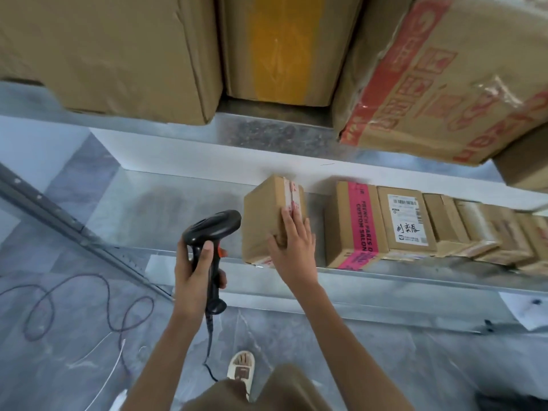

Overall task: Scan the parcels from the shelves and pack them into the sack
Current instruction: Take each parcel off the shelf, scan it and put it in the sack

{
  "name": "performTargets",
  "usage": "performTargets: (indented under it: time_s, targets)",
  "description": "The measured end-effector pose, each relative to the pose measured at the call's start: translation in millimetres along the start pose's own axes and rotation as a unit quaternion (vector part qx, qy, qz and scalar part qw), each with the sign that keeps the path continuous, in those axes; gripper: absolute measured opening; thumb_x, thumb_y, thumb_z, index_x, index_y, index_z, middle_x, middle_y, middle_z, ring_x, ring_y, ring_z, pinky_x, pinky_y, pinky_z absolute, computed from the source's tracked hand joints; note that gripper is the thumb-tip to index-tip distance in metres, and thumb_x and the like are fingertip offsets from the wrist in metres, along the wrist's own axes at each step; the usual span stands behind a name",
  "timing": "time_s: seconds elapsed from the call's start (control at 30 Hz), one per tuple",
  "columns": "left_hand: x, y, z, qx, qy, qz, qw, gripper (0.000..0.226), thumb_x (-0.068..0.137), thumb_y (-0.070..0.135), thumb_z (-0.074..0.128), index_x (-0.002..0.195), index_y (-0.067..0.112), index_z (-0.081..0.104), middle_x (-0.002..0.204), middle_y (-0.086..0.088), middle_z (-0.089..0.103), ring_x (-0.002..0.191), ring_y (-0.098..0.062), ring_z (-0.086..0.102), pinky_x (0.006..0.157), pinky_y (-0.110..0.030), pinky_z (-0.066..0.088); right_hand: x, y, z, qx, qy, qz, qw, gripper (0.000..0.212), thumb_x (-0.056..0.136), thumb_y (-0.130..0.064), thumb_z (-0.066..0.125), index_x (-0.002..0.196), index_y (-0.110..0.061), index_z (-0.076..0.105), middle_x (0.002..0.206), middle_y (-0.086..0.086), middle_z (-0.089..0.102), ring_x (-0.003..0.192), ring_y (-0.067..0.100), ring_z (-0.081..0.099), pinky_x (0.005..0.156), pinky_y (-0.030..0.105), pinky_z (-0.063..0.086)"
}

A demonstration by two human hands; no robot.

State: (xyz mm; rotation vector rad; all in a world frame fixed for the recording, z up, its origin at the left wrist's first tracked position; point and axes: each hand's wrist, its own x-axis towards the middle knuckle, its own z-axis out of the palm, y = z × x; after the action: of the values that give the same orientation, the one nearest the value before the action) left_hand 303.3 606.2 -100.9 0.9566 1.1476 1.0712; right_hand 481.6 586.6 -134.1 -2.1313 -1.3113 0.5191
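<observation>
On the lower metal shelf (178,209), near its front edge, stands a small brown cardboard parcel (267,221) sealed with clear tape bearing red print. The person's right hand (293,247) lies on the parcel's near upper corner, fingers stretched flat along the top and thumb down the front face; the grip is spread, pressing the box rather than curling round it. The left hand (192,277) holds a black handheld barcode scanner (212,232) by its handle, the grip wrapped tight round it with the thumb up beside the orange trigger, and the scanner's head points toward the parcel's left side, just beside it but not touching. A dark cable (74,304) runs down from the scanner's base and loops across the grey floor (355,366).

To the right of the held parcel, with a gap between, stands a brown cardboard box with a pink tape band (353,226) printed in black letters. Touching its right side is a brown box with a white shipping label (407,221) bearing barcodes and handwriting, and beyond that a row of smaller brown boxes (480,232) continues toward the right edge.

On the upper shelf (281,134) sit large brown cartons: a plain one (112,54) at left, one with a yellow tape strip (284,48) in the middle, and one with red printing (444,78) at right, overhanging the shelf edge. Below, a foot in a pale sandal (241,370) rests on the floor.
</observation>
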Motion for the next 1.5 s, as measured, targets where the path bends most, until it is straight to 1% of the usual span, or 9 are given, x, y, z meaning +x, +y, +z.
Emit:
performTargets:
  time_s: [0.23,0.43,0.63,0.87,1.0,1.13,1.27,1.33,1.5]
  targets:
    - [3.0,2.1,3.8,-0.011,-0.006,0.007,1.000,0.015,0.103,0.025,0.050,0.117,0.018,0.051,0.084,-0.003,0.067,0.043,-0.017,0.049,0.042,-0.024,0.043,12.9,10.7,-13.0,0.026,-0.007,0.041,0.999,0.067,0.104,-0.037,0.043,0.159,-0.019,0.010,0.163,0.005,0.025,0.141,0.028,0.038,0.112,0.051,0.041]
    - [3.0,1.6,7.0,-0.019,-0.013,0.011,1.000,0.018,0.103,0.024,0.050,0.119,0.017,0.051,0.084,-0.004,0.067,0.042,-0.017,0.049,0.042,-0.024,0.044,28.6,-4.1,-9.5,-0.193,-0.053,0.106,0.974,0.089,0.096,-0.071,0.029,0.160,-0.017,-0.001,0.167,0.012,-0.007,0.152,0.043,-0.006,0.119,0.063,0.002]
    - [0.7,0.6,3.8,-0.019,-0.019,0.013,1.000,0.013,0.102,0.026,0.052,0.114,0.021,0.053,0.084,-0.005,0.069,0.042,-0.018,0.049,0.041,-0.024,0.043,44.3,-12.2,3.5,-0.235,-0.055,0.124,0.963,0.091,0.091,-0.068,0.044,0.159,-0.025,0.004,0.166,0.016,-0.007,0.148,0.050,-0.006,0.114,0.066,0.013]
    - [0.7,1.4,-4.2,-0.027,-0.011,0.007,1.000,0.013,0.101,0.028,0.051,0.114,0.025,0.053,0.083,-0.003,0.069,0.043,-0.019,0.050,0.041,-0.024,0.042,36.8,-2.5,3.1,0.083,-0.052,0.090,0.991,0.076,0.083,-0.062,0.058,0.150,-0.042,0.029,0.155,-0.006,0.033,0.141,0.030,0.032,0.112,0.063,0.033]
    - [2.2,2.6,-8.0,-0.036,-0.011,0.006,0.999,0.017,0.102,0.027,0.051,0.118,0.021,0.052,0.082,-0.002,0.069,0.043,-0.018,0.049,0.041,-0.024,0.043,41.3,3.7,-15.3,0.259,-0.091,0.145,0.951,0.066,0.094,-0.039,0.063,0.153,-0.035,0.033,0.131,-0.001,0.057,0.113,0.021,0.060,0.081,0.028,0.055]
    - [2.5,3.0,-9.8,-0.033,-0.020,0.001,0.999,0.022,0.100,0.029,0.052,0.121,0.021,0.052,0.084,-0.003,0.069,0.043,-0.018,0.050,0.041,-0.024,0.043,47.8,3.2,-27.5,0.094,0.004,0.122,0.988,0.034,0.104,-0.036,0.045,0.132,-0.018,0.054,0.102,-0.001,0.067,0.085,0.018,0.068,0.062,0.023,0.054]
    - [2.9,4.1,-11.4,-0.022,-0.038,0.012,0.999,0.026,0.100,0.027,0.052,0.124,0.016,0.051,0.083,-0.004,0.068,0.042,-0.018,0.050,0.041,-0.025,0.044,54.2,-6.8,-13.3,-0.140,-0.025,0.131,0.981,0.081,0.096,-0.068,0.035,0.159,-0.024,0.010,0.164,0.011,0.017,0.141,0.042,0.033,0.111,0.056,0.037]
    - [2.4,4.9,-12.2,-0.015,-0.042,0.017,0.999,0.027,0.102,0.024,0.051,0.126,0.013,0.050,0.081,-0.003,0.069,0.042,-0.018,0.049,0.041,-0.024,0.044,53.2,-11.8,-5.0,-0.203,-0.035,0.126,0.970,0.092,0.090,-0.078,0.033,0.159,-0.028,-0.001,0.167,0.012,-0.001,0.146,0.047,0.019,0.115,0.056,0.026]
    - [-0.1,10.8,-22.0,0.002,-0.057,0.037,0.998,0.032,0.100,0.025,0.051,0.129,0.010,0.049,0.082,-0.004,0.068,0.044,-0.019,0.049,0.042,-0.024,0.045,49.2,-13.1,-0.5,-0.211,0.039,0.087,0.973,0.077,0.095,-0.065,0.037,0.159,-0.030,0.010,0.167,0.000,0.011,0.132,0.041,0.036,0.107,0.049,0.032]
